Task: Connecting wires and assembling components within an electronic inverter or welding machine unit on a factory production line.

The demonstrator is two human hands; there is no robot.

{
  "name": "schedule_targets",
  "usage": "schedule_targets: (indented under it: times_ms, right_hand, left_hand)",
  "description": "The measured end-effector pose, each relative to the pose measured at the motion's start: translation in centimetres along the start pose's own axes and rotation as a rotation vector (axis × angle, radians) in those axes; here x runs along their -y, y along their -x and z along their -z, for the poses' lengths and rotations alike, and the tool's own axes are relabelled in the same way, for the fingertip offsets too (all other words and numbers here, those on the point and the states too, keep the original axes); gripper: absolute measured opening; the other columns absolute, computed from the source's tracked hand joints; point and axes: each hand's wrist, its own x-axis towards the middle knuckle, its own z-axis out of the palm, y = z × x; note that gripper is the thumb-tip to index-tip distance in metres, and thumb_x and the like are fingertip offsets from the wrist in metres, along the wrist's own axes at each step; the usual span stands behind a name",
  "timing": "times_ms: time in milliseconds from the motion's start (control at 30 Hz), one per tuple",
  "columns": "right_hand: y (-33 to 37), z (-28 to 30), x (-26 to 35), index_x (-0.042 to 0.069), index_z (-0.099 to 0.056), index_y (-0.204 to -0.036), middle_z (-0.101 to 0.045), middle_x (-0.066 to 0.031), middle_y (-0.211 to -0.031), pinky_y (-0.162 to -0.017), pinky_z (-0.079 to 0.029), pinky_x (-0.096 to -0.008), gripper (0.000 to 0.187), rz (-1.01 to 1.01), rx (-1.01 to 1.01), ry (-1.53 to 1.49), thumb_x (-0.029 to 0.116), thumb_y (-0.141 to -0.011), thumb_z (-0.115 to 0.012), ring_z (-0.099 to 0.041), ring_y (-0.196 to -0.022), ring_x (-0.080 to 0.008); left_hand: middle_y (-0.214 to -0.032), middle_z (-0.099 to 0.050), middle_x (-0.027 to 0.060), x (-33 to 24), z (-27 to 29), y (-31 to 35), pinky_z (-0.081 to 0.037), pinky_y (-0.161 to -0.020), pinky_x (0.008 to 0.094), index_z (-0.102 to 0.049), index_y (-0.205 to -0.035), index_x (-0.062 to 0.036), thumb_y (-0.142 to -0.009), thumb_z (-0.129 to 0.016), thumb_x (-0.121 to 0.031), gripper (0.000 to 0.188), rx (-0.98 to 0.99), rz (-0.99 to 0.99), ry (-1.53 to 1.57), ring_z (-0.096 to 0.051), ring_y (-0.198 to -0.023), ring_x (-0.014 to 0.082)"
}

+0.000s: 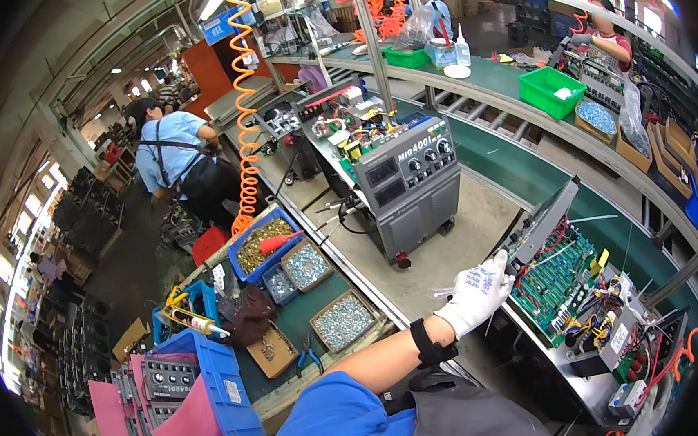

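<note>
My left hand (480,296), in a white glove with a black wrist strap, has its fingers closed at the near edge of a dark front panel (548,220). This tilted panel belongs to an uncovered welding machine on my right. Behind the panel lie a green circuit board (557,283) and bundles of coloured wires (607,316). At the lower right rim a whitish shape (653,414), perhaps my right glove, shows beside the machine's rear end; its fingers cannot be made out.
A second open grey welding machine (412,184) stands ahead on casters. To my left are screw boxes (342,320), a blue bin of brass parts (263,245), pliers (308,356) and a blue crate (230,391) of panels. An orange coiled hose (246,144) hangs down. Co-workers (175,150) stand beyond.
</note>
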Motion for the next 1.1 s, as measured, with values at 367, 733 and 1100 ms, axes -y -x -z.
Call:
schedule_targets:
  times_ms: [367,733,1100]
  right_hand:
    - [-0.4,0.0,-1.0,0.001,-0.05,-0.146,-0.063,-0.0227,-0.125,-0.084,-0.051,-0.0372,0.058,-0.174,0.097,-0.076,0.029,-0.098,-0.067,-0.062,-0.094,-0.0262]
    - [-0.6,-0.5,-5.8,0.0,-0.046,-0.148,-0.055,-0.0152,-0.132,-0.098,-0.04,-0.0364,0.055,-0.143,0.124,-0.121,0.024,-0.1,-0.058,-0.052,-0.113,-0.0208]
    - [-0.1,-1.3,-9.2,-0.002,-0.039,-0.152,-0.043,-0.0162,-0.156,-0.12,-0.025,-0.037,0.054,-0.131,0.142,-0.188,0.017,-0.103,-0.05,-0.038,-0.145,-0.0254]
  left_hand:
    - [-0.096,-0.069,0.0122,-0.5,-0.2,0.2,-0.055,-0.072,0.0411,-0.051,-0.137,-0.0045,-0.091,-0.061,-0.03,0.053,-0.014,0.052,-0.047,-0.069,-0.086,0.0293]
    - [-0.096,-0.07,0.0116,-0.8,-0.1,0.2,-0.055,-0.073,0.0404,-0.054,-0.133,-0.006,-0.093,-0.06,-0.028,0.046,-0.032,0.073,-0.034,-0.07,-0.087,0.0299]
    - [-0.093,-0.072,0.0132,-1.3,0.3,0.3,-0.055,-0.071,0.0412,-0.056,-0.131,-0.0084,-0.094,-0.06,-0.031,0.044,-0.069,0.093,-0.065,-0.07,-0.082,0.0321]
